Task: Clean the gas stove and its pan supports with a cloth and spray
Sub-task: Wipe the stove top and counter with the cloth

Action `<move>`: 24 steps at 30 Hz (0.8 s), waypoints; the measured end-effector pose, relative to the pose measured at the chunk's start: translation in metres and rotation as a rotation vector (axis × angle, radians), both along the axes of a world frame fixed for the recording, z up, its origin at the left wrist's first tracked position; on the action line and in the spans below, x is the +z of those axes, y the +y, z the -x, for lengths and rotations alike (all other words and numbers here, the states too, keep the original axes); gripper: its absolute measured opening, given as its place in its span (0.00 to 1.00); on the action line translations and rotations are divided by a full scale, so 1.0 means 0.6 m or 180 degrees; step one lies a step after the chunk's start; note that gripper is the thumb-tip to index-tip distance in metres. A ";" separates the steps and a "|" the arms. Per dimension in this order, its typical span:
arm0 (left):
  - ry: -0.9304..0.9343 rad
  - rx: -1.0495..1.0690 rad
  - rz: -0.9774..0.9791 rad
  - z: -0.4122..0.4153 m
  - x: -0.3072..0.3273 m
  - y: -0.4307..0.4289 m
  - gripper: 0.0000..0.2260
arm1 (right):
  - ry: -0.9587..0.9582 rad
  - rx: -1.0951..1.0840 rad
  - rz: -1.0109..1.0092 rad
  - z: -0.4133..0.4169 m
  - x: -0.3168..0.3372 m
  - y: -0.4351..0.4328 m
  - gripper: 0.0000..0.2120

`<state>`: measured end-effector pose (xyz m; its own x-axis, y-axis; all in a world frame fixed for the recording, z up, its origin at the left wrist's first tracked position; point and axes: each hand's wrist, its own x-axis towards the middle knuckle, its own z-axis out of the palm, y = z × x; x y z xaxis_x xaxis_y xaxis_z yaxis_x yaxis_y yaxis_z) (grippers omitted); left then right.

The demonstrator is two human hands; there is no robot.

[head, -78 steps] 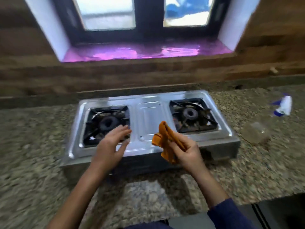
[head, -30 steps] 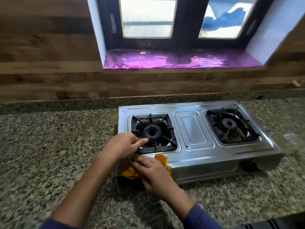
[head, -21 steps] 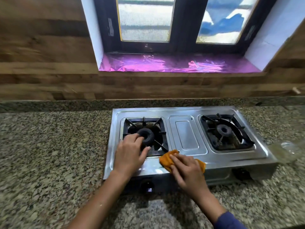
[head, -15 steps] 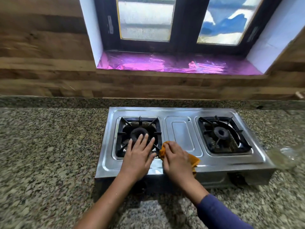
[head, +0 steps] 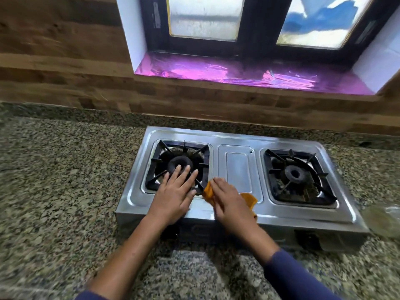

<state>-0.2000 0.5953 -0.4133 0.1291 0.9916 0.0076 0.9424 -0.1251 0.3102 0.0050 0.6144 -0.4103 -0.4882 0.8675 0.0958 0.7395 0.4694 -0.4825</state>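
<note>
A steel two-burner gas stove (head: pixel 238 167) stands on the granite counter. My left hand (head: pixel 175 195) rests flat, fingers straight, on the near part of the left black pan support (head: pixel 164 152). My right hand (head: pixel 229 202) presses an orange cloth (head: pixel 249 200) onto the stove's front strip, just right of the left burner; most of the cloth is hidden under the hand. The right pan support (head: pixel 298 174) sits untouched over its burner. At the far right edge lies the clear base of the spray bottle (head: pixel 383 219), its head out of view.
The speckled granite counter (head: pixel 65 180) stretches to the left and in front of the stove. Behind runs a wooden-panelled wall (head: pixel 65 68) with a window and a sill covered in shiny pink foil (head: pixel 238 72). Black control knobs sit on the stove's front face.
My right hand has slid the cloth from the stove's front left corner rightward to the strip beside the left burner. My left hand has flattened onto the left pan support.
</note>
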 end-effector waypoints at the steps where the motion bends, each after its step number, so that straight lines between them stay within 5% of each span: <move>1: -0.0004 0.0015 0.0016 0.000 -0.001 0.001 0.30 | 0.0004 0.0134 -0.0023 -0.011 -0.002 -0.024 0.25; 13: -0.0132 0.0020 0.0062 0.002 0.001 -0.004 0.30 | -0.0315 -0.0597 -0.0003 0.056 -0.001 0.125 0.27; 24: -0.0477 0.0024 -0.0024 0.000 -0.004 -0.005 0.31 | 0.0069 -0.0342 -0.0106 0.039 0.005 -0.077 0.30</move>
